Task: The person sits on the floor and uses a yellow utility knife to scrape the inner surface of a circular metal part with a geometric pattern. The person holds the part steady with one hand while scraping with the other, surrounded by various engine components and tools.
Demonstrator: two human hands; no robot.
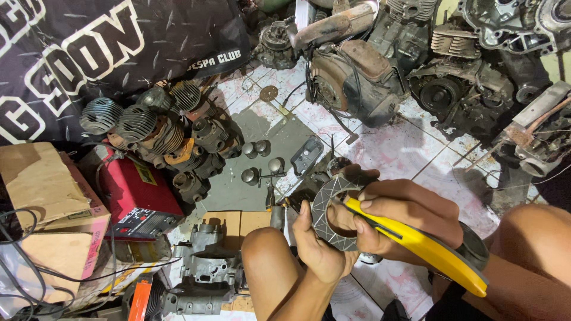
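Clutch disc, a grey ring with small rectangular pads round its face, sits upright between my two hands just above my knees. My left hand is closed on its lower left edge, thumb pressed against the face and fingers wrapped behind. My right hand is clenched around the yellow handle of a utility knife, its front end lying against the ring's inner edge; the blade itself is too small for me to make out. The fingers of that hand also curl over the ring's upper right rim.

Below the disc, my left knee and right thigh frame the view. Just behind the disc, on the tiled floor, lie a dark cover plate and several small pistons. Further left, a heap of finned engine cylinders leans against a red metal box, with cardboard boxes beside it and an engine casing on the floor near my knee. Along the top, rusty engine blocks crowd the floor, and a black banner with white lettering hangs at upper left.
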